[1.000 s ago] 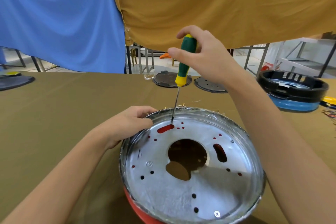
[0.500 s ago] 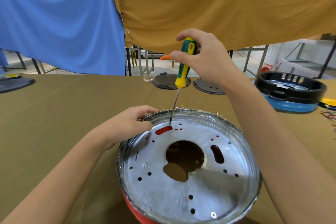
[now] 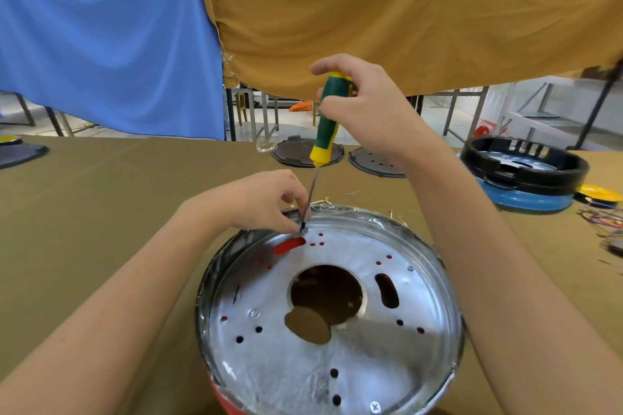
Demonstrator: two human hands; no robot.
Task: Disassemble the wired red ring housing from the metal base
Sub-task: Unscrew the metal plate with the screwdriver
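Observation:
A round silver metal base (image 3: 337,364) with a large centre hole lies on the table in front of me. The red ring housing (image 3: 226,403) shows under its near rim and through the slots. My right hand (image 3: 364,108) grips a green and yellow screwdriver (image 3: 325,125) held almost upright, its tip on the base's far rim. My left hand (image 3: 259,200) pinches at the screwdriver's tip, fingertips at the shaft's lower end; any screw there is hidden. A screw (image 3: 375,407) sits near the front rim.
A black and blue housing (image 3: 522,175) stands at the right, with loose coloured wires (image 3: 603,222) beside it. Two dark round plates (image 3: 300,152) lie at the table's far edge. Blue and mustard cloths hang behind. A dark disc (image 3: 20,153) sits far left.
My left hand left the base's rim and moved right, fingertips now pinching at the screwdriver's tip. My right hand has shifted its grip on the handle slightly.

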